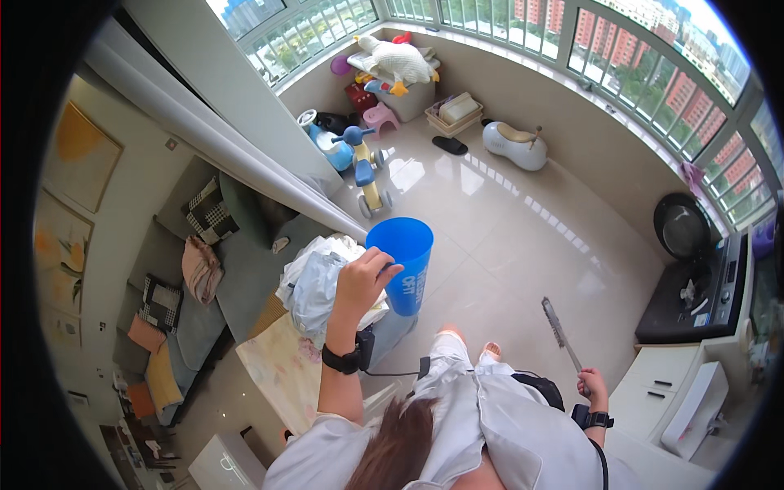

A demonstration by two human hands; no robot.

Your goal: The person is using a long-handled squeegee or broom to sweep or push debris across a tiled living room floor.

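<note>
My left hand (365,279) is closed at the near left rim of a tall blue plastic bin (412,278), fingers bent over its edge. The bin looks upright, its inside bare where I can see it. Low on the right, my right hand (593,383) is wrapped round the handle of a long, narrow brush (559,328) with greyish bristles. Its bristled end points forward and away from me, over the floor tiles. Next to my left wrist lies a heap of white plastic bags (314,282) on a table with a pale patterned cloth (282,367).
Ahead on the glossy tiles stand a child's tricycle (367,171), a white ride-on toy (514,145), a black slipper (449,145) and a basket (454,113). A black-topped washing machine (694,294) and white cabinet (661,384) line the right. A grey sofa (196,318) is left.
</note>
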